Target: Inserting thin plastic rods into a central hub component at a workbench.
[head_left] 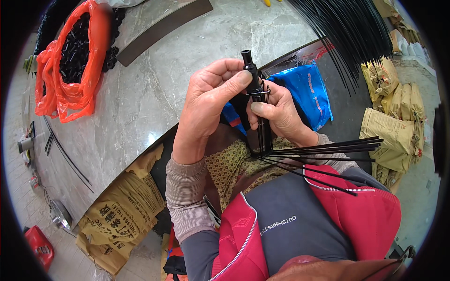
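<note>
In the middle of the head view, a narrow black tube (pixel 253 77) with a stepped, hollow tip stands roughly upright between my hands. My left hand (pixel 201 93) is closed round its upper part, thumb pressed on the side just below the tip. Lower down, my right hand (pixel 283 112) pinches it near a collar (pixel 258 93) with small loops or wire ends around it. Several thin black rods (pixel 328 150) fan out to the right from the tube's lower end, over my lap and right forearm. My fingers hide part of the collar.
The grey stone-look table (pixel 145 89) carries an open red plastic bag (pixel 96 40) of small black pieces, a dark curved strip (pixel 161 32) and loose rods (pixel 70 159). A large bundle of black rods (pixel 351 37) lies upper right, near a blue bag (pixel 302 93). Sacks (pixel 384 133) stand beyond.
</note>
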The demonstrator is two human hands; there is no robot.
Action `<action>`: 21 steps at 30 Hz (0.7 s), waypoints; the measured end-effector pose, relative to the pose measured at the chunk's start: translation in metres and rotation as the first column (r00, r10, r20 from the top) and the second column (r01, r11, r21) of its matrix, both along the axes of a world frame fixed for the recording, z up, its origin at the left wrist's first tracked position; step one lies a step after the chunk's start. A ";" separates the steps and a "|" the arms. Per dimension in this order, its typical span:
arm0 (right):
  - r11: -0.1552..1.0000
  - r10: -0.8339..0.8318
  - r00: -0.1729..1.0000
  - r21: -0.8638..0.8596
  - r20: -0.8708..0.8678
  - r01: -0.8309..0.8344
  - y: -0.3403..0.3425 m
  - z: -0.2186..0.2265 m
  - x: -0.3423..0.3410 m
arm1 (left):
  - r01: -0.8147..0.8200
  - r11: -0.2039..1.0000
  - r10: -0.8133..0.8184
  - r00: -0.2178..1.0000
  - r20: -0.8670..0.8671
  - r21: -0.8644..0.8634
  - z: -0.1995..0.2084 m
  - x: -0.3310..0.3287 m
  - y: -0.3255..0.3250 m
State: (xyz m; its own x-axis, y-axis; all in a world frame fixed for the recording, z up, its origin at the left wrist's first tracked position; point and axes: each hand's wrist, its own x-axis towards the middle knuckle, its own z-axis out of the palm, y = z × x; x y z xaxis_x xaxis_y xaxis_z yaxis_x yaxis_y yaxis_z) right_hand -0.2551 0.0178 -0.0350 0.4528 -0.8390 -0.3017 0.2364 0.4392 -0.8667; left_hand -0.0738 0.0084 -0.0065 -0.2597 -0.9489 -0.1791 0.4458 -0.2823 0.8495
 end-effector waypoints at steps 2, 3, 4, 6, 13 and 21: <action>0.999 0.038 0.999 0.016 0.006 -0.038 -0.002 0.002 0.001 | -0.062 0.998 0.062 0.998 -0.021 0.002 -0.003 0.000 0.003; 0.999 0.038 0.999 0.016 0.009 -0.038 -0.003 0.000 0.000 | -0.062 0.998 0.062 0.998 -0.018 0.003 -0.005 0.001 0.004; 0.997 0.064 0.996 0.031 0.057 -0.066 -0.004 -0.004 -0.001 | -0.075 0.997 0.075 0.997 -0.035 0.006 -0.006 0.001 0.006; 0.995 0.083 0.991 0.040 0.104 -0.087 -0.005 -0.005 -0.004 | -0.080 0.997 0.080 0.995 -0.054 0.005 -0.005 0.001 0.006; 0.989 0.144 0.980 0.027 0.140 -0.149 -0.004 -0.013 -0.006 | -0.066 0.996 0.072 0.993 0.088 -0.066 0.002 0.001 0.004; 0.988 0.150 0.981 0.008 0.126 -0.152 -0.005 -0.014 -0.009 | 0.000 0.989 0.020 0.990 0.140 -0.145 -0.003 0.005 -0.006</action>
